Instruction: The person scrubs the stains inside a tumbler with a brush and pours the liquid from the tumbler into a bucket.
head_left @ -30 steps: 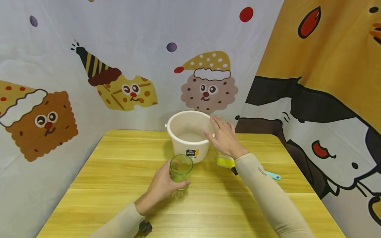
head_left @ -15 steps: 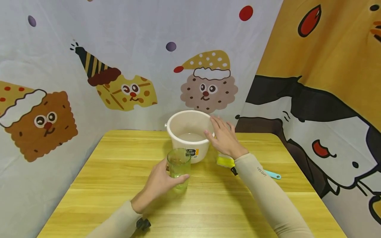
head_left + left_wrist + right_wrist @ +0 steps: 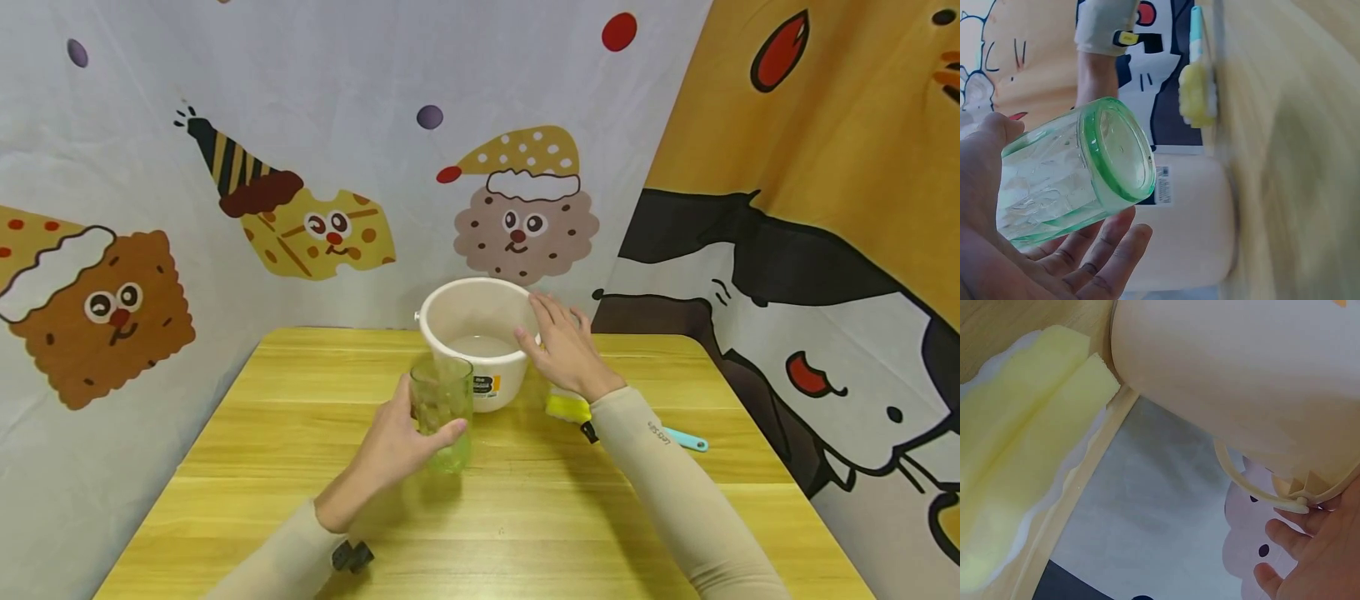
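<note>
My left hand grips a clear green drinking glass, with the thumb on its near side. The left wrist view shows the round base of the glass off the table, pointing toward the tabletop. Just behind the glass stands a cream plastic bucket with a label on its front. My right hand rests on the bucket's right rim, its fingers fairly straight. In the right wrist view, the fingers of that hand lie beside the pivot of the bucket's handle.
A yellow-and-white sponge brush with a turquoise handle lies right of the bucket, partly under my right forearm. A wooden table carries everything. A printed cartoon curtain hangs right behind the table.
My left hand has drawn slightly left and lifted the glass, whose rim now stands higher and further left in view. My right hand and the bucket have stayed put.
</note>
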A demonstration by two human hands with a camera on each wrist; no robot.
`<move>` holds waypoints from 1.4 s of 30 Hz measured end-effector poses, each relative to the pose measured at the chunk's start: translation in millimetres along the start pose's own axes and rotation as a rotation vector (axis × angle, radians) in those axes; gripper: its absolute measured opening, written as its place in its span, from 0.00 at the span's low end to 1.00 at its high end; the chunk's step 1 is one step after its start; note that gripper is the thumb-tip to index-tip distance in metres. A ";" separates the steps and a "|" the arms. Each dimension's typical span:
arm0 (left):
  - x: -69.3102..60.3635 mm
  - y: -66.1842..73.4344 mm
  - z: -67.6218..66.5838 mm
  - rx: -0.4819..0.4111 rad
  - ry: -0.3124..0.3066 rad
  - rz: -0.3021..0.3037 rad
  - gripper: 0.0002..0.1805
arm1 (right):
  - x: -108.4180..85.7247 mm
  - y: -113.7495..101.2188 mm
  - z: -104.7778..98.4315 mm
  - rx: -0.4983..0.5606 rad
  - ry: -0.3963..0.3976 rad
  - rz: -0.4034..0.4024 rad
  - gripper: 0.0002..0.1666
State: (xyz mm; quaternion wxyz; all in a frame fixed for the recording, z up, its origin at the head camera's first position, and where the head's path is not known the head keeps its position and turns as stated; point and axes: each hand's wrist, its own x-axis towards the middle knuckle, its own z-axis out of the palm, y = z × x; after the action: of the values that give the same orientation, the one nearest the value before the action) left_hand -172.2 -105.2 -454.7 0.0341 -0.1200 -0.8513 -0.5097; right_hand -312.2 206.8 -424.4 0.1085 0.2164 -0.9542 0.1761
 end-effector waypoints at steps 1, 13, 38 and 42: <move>0.8 1.1 -2.6 -0.001 0.001 0.013 0.50 | 0.0 0.3 0.0 0.001 0.000 0.000 0.52; 14.7 7.2 -34.7 0.010 -0.005 0.010 0.41 | -1.3 1.9 2.7 0.023 0.018 0.002 0.51; 45.7 16.2 -70.1 -0.032 -0.012 -0.024 0.46 | -1.0 -0.4 4.8 0.057 0.028 0.006 0.51; 53.6 18.7 -76.7 -0.009 -0.015 -0.028 0.45 | -0.9 -0.2 4.8 0.051 0.031 0.007 0.51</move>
State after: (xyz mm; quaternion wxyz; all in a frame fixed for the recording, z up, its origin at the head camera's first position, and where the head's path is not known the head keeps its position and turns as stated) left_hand -224.6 -154.9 -392.3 0.0202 -0.1122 -0.8507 -0.5132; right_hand -311.9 205.2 -429.0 0.1169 0.2130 -0.9484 0.2039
